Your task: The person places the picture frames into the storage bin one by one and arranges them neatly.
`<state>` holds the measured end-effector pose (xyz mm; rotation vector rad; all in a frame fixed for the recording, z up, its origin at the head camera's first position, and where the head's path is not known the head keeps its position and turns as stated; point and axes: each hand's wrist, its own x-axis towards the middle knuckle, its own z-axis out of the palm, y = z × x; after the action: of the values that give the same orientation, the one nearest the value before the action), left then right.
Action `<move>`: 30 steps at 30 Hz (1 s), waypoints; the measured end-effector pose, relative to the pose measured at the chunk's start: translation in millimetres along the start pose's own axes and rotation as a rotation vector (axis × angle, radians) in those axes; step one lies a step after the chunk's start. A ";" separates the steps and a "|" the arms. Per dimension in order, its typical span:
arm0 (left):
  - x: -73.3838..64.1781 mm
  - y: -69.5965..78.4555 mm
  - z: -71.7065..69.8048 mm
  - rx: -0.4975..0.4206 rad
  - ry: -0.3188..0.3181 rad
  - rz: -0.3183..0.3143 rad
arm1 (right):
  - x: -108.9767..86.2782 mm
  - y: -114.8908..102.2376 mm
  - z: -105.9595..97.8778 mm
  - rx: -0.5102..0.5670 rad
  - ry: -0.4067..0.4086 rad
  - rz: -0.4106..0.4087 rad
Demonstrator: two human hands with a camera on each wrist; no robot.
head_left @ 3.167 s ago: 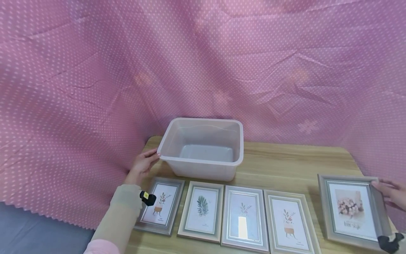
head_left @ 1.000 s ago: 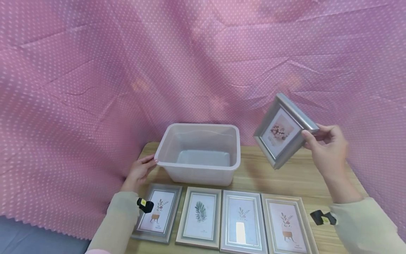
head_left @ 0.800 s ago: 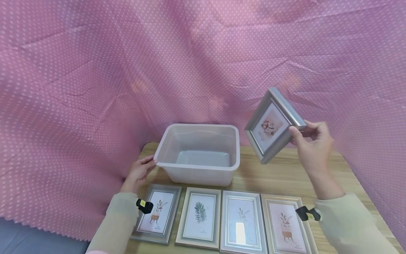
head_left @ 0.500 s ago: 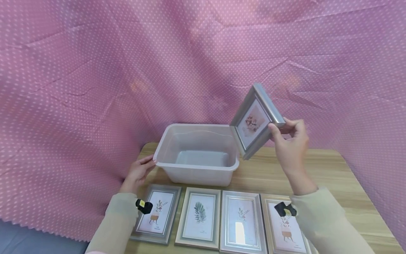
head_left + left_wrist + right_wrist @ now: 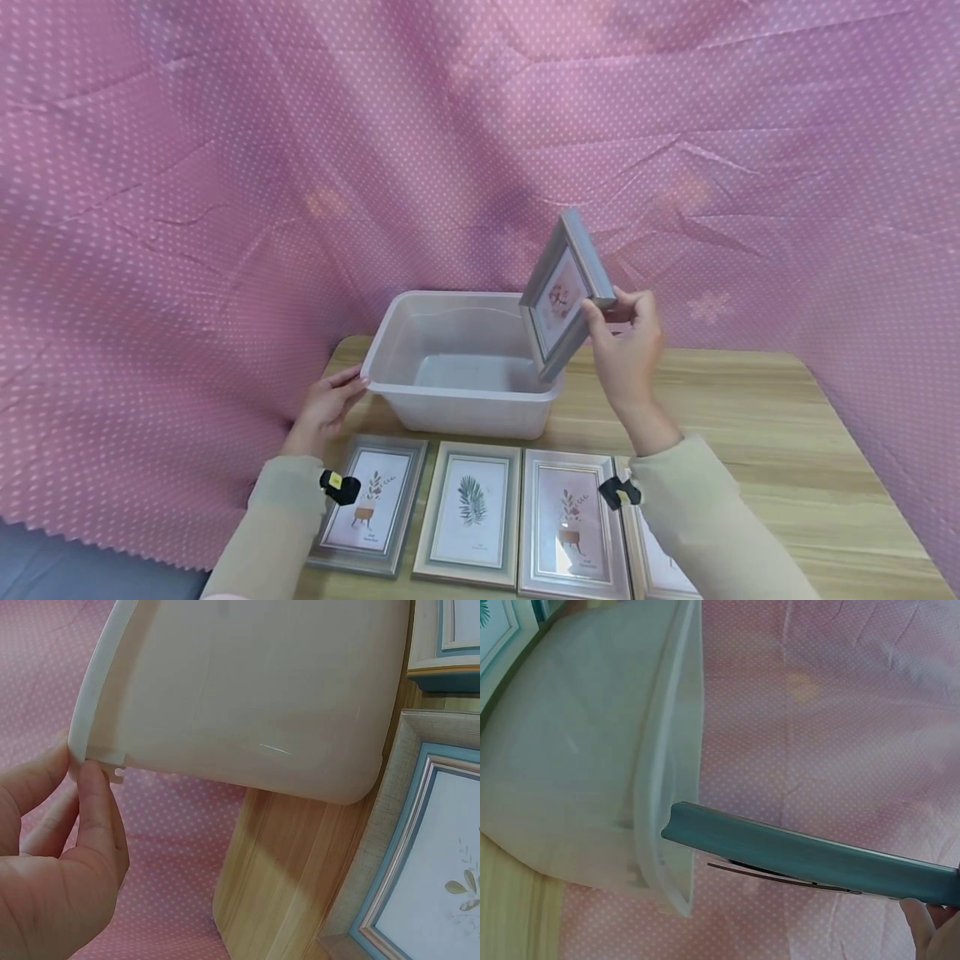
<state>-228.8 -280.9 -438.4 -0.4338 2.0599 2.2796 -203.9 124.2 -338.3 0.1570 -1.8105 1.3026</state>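
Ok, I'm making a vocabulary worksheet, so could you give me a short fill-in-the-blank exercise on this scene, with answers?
The hand on the plastic tub is the person's ____ one.
Besides the raised frame in the right hand, ____ frames lie on the table, one partly covered.
The leaf print among the lying frames is coloured ____.
The dotted curtain behind the table is ____.
Missing words: left; four; green; pink.

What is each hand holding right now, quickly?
Left hand: pinching the plastic bin at its rim.
Right hand: gripping a picture frame.
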 end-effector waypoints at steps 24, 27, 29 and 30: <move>-1.4 1.4 3.1 -0.012 0.028 -0.013 | -35.9 32.8 37.3 -0.087 -0.067 0.028; -0.8 1.1 3.1 -0.011 0.024 -0.014 | -39.9 37.5 40.0 -0.092 -0.075 0.036; -0.3 1.0 3.5 -0.021 0.025 -0.009 | -42.7 40.1 41.6 -0.096 -0.082 0.043; 0.0 0.9 3.6 -0.028 0.024 -0.007 | -44.0 41.2 42.3 -0.102 -0.084 0.048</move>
<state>-229.6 -277.4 -437.3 -0.4720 2.0363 2.3130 -224.0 91.8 -401.3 0.1139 -1.9587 1.2499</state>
